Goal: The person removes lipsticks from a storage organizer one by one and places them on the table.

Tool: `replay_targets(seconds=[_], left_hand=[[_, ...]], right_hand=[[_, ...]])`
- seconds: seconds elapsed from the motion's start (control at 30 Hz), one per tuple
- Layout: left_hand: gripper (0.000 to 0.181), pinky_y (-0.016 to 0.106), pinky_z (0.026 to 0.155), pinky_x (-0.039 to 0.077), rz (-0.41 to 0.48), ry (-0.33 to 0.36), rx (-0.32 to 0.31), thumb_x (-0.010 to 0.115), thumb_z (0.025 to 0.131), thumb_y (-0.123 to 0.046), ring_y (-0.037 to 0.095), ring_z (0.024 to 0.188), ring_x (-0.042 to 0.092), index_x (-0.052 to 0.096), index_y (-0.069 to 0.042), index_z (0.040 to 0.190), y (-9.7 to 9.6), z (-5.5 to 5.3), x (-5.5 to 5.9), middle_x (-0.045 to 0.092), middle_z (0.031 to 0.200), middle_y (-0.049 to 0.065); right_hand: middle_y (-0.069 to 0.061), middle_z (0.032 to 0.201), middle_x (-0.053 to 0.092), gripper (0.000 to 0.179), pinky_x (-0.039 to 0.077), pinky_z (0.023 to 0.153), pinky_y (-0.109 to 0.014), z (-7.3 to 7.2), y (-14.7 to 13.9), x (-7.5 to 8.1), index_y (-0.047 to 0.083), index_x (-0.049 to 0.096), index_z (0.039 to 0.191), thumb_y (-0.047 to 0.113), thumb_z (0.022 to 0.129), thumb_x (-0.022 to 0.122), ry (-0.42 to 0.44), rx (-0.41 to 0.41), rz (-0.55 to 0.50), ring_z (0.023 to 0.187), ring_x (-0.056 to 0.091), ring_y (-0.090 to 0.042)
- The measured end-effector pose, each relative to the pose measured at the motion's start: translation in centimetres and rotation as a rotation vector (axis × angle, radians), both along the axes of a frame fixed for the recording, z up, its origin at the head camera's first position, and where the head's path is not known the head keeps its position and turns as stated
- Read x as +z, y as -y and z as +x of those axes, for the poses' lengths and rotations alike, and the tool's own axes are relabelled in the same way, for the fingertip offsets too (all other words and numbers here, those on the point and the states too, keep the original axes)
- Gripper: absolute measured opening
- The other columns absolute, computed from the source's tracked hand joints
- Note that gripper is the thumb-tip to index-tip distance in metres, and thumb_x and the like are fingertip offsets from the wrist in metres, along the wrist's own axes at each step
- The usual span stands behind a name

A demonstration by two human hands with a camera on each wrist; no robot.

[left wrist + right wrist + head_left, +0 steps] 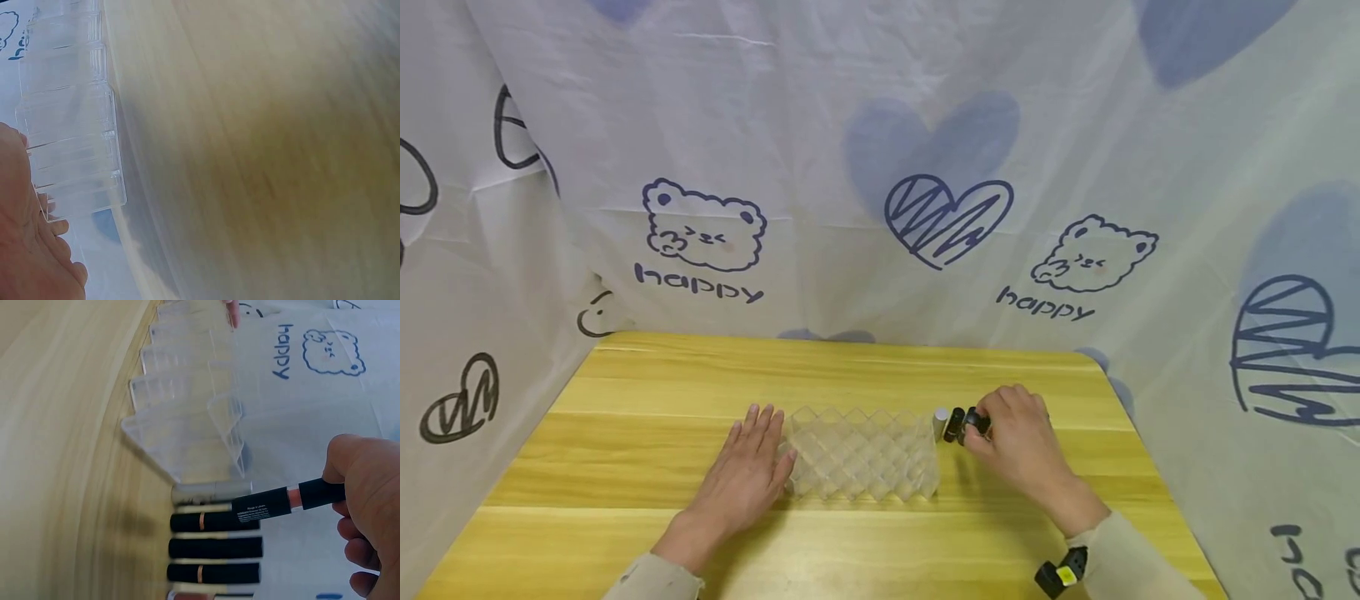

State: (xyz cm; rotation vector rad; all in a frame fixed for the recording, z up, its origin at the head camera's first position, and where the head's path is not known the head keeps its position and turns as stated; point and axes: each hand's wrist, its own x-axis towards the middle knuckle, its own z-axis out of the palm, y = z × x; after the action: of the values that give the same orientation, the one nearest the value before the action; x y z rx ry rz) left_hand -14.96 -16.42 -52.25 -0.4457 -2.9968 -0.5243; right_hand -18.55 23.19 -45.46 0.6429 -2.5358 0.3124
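A clear plastic organizer point(863, 457) with diamond-shaped compartments stands mid-table. My left hand point(747, 468) lies along its left end, fingers straight and thumb at its edge; in the left wrist view the fingers show behind the clear wall point(72, 150). On the other side, my right hand point(1022, 437) pinches one end of a black lipstick tube point(262, 504) with a pinkish band and small white print. That tube is raised and overlaps a row of upright tubes: a silver one point(209, 492), a plain black lipstick point(215, 548) and black ones with copper bands point(228, 573).
The tubes stand close beside the organizer's right end. Another tube point(190, 595) is cut off by the right wrist view's border. Behind the wooden table point(850, 550) hangs a pale curtain point(820, 183) with bear and heart prints. A black band point(1062, 573) is at the right sleeve.
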Motion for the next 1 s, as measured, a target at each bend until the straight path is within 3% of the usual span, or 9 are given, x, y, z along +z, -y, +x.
replay_targets(seconds=[0.37,0.77,1.0], left_hand=[[0.072,0.063,0.131,0.015,0.012,0.009,0.003,0.032,0.115,-0.048,0.043,0.162,0.015,0.028,0.004,0.164,0.1,0.0,0.1,0.026,0.172,0.025],[0.071,0.063,0.132,0.014,0.009,0.001,0.006,0.034,0.115,-0.046,0.044,0.162,0.015,0.027,0.004,0.164,0.1,0.0,0.1,0.026,0.171,0.025],[0.070,0.063,0.132,0.014,0.010,0.004,0.006,0.034,0.115,-0.046,0.043,0.162,0.015,0.026,0.004,0.165,0.1,0.1,0.1,0.026,0.172,0.025]], right_hand=[[-0.007,0.086,0.064,0.020,0.043,0.075,-0.041,0.5,-3.1,-1.5,0.004,0.068,0.089,0.019,0.083,0.082,0.080,-0.099,-0.008,0.083,0.054,-0.028],[-0.012,0.089,0.068,0.018,0.046,0.076,-0.051,0.4,-7.0,-2.7,0.003,0.068,0.089,0.017,0.085,0.079,0.063,-0.175,-0.030,0.087,0.059,-0.035],[-0.016,0.092,0.070,0.020,0.046,0.078,-0.054,0.3,-8.6,-3.0,0.000,0.070,0.090,0.018,0.086,0.078,0.108,-0.238,-0.040,0.090,0.060,-0.039]])
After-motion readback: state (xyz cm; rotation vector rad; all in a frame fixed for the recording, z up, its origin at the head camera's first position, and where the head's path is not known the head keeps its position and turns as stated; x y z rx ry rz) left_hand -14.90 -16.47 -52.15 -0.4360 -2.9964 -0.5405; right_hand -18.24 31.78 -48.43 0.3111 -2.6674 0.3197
